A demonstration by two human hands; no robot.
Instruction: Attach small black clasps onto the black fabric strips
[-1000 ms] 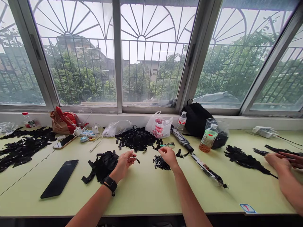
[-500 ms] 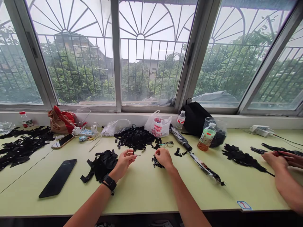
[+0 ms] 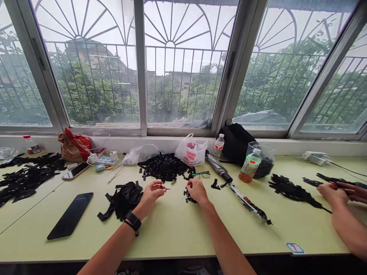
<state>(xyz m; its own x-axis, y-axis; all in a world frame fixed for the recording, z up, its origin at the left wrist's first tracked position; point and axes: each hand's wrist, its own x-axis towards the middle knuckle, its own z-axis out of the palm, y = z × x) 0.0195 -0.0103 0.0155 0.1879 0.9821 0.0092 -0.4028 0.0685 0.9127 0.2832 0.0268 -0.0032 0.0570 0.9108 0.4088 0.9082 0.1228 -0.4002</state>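
My left hand [image 3: 151, 194], with a dark watch [image 3: 132, 220] on its wrist, pinches a small black strip [image 3: 164, 187] whose thin end points right. Close beside that wrist lies a heap of black strips [image 3: 127, 200]. My right hand [image 3: 197, 191] is closed, fingertips together, over a little pile of small black ring-like pieces [image 3: 187, 197]. Whatever its fingertips hold is hidden. Table surface shows between my two hands.
Behind my hands lies a larger pile of black pieces [image 3: 164, 167], with glasses [image 3: 203, 174] beside it. A folded umbrella [image 3: 219, 168] and a drink bottle [image 3: 250, 166] stand right of centre. A black tablet-like slab [image 3: 70, 215] lies left. Another person's hands [image 3: 338, 194] work at far right.
My left hand has turned slightly, so more of the black strip shows at its fingertips. My right hand stays over the small pieces, nearly unmoved.
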